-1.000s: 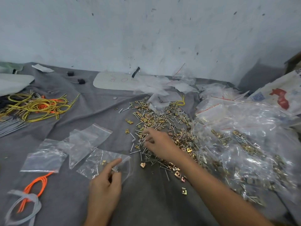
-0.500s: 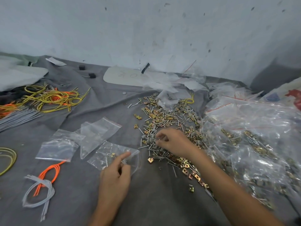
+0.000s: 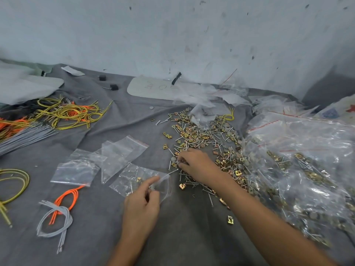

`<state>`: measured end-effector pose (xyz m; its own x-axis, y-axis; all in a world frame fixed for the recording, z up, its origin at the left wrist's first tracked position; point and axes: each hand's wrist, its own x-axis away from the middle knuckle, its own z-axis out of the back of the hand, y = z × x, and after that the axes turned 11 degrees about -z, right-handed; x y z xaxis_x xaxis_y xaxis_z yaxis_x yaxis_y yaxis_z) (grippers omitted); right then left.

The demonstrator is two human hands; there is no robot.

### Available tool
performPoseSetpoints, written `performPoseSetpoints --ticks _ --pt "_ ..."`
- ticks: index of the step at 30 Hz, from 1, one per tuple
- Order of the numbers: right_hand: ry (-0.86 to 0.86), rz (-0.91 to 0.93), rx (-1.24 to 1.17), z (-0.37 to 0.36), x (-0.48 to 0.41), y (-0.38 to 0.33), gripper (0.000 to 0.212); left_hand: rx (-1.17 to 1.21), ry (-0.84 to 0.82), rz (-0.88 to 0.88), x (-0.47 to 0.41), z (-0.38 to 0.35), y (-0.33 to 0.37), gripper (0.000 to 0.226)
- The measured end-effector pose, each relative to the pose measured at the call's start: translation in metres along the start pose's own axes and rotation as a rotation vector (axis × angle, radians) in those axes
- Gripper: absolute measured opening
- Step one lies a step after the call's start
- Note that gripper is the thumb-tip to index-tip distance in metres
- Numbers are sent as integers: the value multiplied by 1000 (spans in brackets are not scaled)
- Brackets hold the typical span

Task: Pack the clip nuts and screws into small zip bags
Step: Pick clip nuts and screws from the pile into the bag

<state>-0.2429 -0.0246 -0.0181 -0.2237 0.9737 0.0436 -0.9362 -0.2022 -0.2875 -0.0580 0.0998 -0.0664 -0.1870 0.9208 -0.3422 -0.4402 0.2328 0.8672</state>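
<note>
The pale rounded board (image 3: pixel 142 91) lying against the wall bears faint handwritten marks, one resembling a round "O", otherwise unreadable, and the red and blue print on the white bag (image 3: pixel 343 110) at far right is illegible.

Light: cool, even, moderate light is washing the wall (image 3: pixel 172 35).
Shadows: faint, soft-edged ones are lying beside the left hand (image 3: pixel 141 206) on the table (image 3: pixel 192 237).
Glare: white glints are flaring on the plastic bags (image 3: pixel 307 150) at right.
Sharpness: small parts are smearing slightly; corners are softening.
Distortion: the wide lens is bowing the wall's base line.
</note>
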Motion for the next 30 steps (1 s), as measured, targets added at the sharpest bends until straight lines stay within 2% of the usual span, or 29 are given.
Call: performPoseSetpoints --ticks 3,8,12,14,17,22,27,30 --pt "42 13 -20 1 4 3 3 5 0 2 0 0 2 47" --pt "84 -63 -158 14 17 8 9 10 3 -7 0 0 3 45" --pt "109 -91 -427 24 45 -4 4 19 -4 -23 0 1 2 44" --pt "78 -46 -506 19 66 -19 3 16 -10 -21 -1 0 2 46" --pt "13 58 -472 0 91 -47 5 53 -10 -7 0 -1 -1 49" --pt "135 86 -236 -24 93 -75 19 82 14 -12 1 -1 -6 49" --pt "233 47 -332 -23 93 -81 20 123 40 10 1 -1 -6 49" --pt "190 28 -427 -19 95 -81 17 144 46 7 1 -1 -6 48"
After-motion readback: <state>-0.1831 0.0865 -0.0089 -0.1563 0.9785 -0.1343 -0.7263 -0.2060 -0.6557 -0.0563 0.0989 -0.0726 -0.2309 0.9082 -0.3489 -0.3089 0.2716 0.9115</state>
